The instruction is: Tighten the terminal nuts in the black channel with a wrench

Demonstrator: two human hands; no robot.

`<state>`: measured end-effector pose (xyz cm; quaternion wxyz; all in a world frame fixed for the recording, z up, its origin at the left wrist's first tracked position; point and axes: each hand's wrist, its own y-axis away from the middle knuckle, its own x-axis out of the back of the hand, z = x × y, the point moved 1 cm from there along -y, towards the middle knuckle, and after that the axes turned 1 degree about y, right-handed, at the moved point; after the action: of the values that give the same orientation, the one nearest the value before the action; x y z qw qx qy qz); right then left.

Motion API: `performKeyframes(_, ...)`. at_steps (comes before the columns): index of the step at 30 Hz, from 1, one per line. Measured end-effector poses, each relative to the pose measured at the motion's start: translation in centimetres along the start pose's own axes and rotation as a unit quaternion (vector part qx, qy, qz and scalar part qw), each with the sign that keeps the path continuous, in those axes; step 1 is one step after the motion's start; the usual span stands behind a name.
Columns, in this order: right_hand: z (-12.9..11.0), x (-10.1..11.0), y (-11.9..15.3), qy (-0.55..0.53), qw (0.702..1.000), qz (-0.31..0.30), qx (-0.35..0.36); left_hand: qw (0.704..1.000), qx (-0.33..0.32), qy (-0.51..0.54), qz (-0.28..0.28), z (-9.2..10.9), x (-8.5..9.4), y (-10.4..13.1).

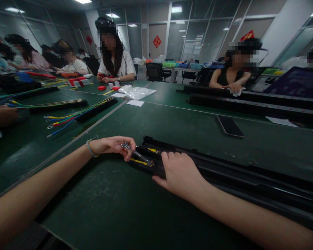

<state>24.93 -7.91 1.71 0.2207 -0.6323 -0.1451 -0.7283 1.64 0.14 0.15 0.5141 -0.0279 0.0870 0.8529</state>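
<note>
Left hand (118, 144): fingers closed on wrench (137, 155), its far end at a yellow wire (140, 162) in the black rail (224, 172). Right hand (181, 172): clasped over rail, just beside that end. Rail on desk (106, 194), extending rightward beyond right hand.

I hold the silver wrench (137, 154) aslant, below centre frame; my long black rail (240, 177) stretches toward lower right.

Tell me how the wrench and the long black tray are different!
The wrench is silvery; the tray is black. The wrench is small; the tray is much longer. The wrench is in the left hand, while the tray lies on the table under the right hand. Both are longer than wide.
</note>
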Motion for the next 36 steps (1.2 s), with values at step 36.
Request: performKeyframes(36,0.04,0.16,0.08,0.002,1.0,0.002,0.004,0.998,0.016,-0.048,0.032,-0.07,-0.21,-0.33)
